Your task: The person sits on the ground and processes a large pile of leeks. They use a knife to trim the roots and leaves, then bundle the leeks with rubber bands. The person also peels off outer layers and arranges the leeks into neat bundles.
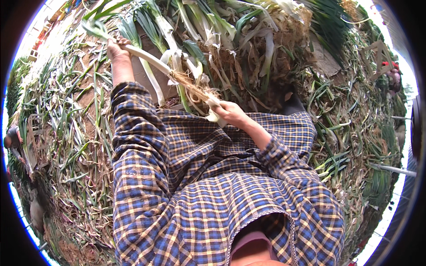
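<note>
My left hand (119, 49), arm stretched forward, is closed round a long green onion (148, 56) near its leafy green end. The white stalk slants down to the right, toward me, ending in stringy tan roots (186, 83). Over my lap, my right hand (231, 113) has its fingers closed on a pale strip of onion skin (215, 116) beside the root tips. Whether the strip is still joined to the stalk, I cannot tell. In front of me lies a big heap of green onions (191, 26) with dry skins and roots hanging from it.
Loose leaves and peelings (80, 128) cover the ground on both sides. Dark green tops (330, 26) lie at the far right. A person (13, 137) is at the left rim, and a wooden stool-like frame (377, 57) stands at the right. My checked garment (222, 177) spreads over my lap.
</note>
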